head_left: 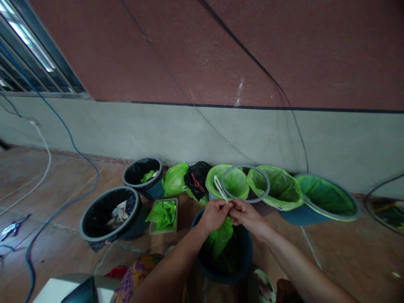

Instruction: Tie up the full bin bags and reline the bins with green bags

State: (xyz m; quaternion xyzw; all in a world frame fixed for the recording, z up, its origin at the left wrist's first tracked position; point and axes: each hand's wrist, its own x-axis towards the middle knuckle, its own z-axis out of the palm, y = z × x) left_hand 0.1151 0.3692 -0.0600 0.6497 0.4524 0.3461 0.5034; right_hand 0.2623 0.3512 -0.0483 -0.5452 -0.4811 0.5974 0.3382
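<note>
Both hands meet over a dark blue bin (248, 252) on the floor in front of me. My left hand (215, 215) is closed on the top of a green plastic bag (221, 240), and a white drawstring loop (220, 187) sticks up beside its fingers. My right hand (248, 215) pinches the same bag top, its fingertips close to the left ones. Below them the bag hangs down into the bin. Just beyond the hands, a grey rim ring (267, 185) lies across the lined bins. The exact finger grip is partly hidden.
Green-lined bins (331, 216) stand along the wall at right. At left are two black-lined bins (109, 235) with waste inside, a tray of green bags (163, 215), a tied green bag (175, 179) and a black bag (198, 179). A blue cable (72, 200) crosses the floor.
</note>
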